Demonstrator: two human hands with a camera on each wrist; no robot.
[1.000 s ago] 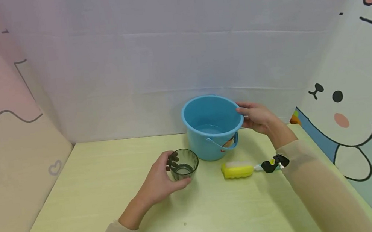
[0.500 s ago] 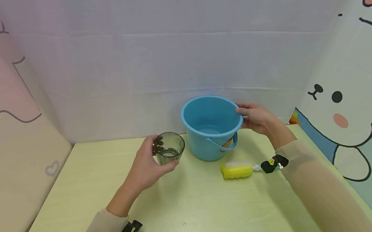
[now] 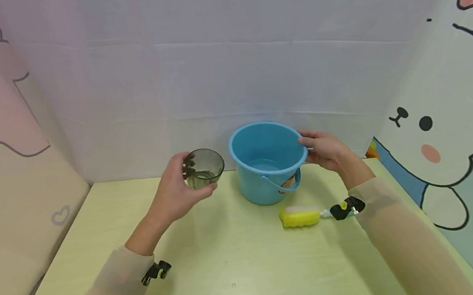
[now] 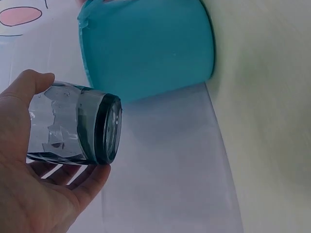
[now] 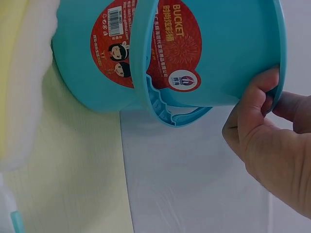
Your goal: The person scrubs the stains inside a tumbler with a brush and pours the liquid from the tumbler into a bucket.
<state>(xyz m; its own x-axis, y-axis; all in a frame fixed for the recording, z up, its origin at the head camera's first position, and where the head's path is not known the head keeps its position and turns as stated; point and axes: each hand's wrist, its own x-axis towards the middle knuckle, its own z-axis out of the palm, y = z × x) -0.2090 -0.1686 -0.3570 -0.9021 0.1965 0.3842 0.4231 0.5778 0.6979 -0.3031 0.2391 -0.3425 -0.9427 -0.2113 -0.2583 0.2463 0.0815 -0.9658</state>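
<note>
My left hand (image 3: 174, 191) grips a dark-tinted drinking glass (image 3: 206, 164), thumb on the near side and fingers round the far side. The glass is off the table, left of the blue bucket (image 3: 262, 188). In the left wrist view the base of the glass (image 4: 111, 128) shows, with the bucket (image 4: 150, 48) beyond it. My right hand (image 3: 327, 150) pinches the bucket's rim on the right side. The right wrist view shows the hand (image 5: 272, 131) at that rim, and the bucket's handle (image 5: 146, 73) hangs down across a red label (image 5: 180, 43).
A yellow and white sponge brush (image 3: 300, 216) lies on the table (image 3: 214, 265) in front of the bucket, its handle partly hidden by the right wrist camera. A white sheet (image 3: 161, 88) hangs behind the table, and printed cartoon panels (image 3: 427, 146) stand at both sides.
My left hand has lifted the glass and carried it left and towards the back. The right hand stays on the bucket rim, and the bucket stands about where it was.
</note>
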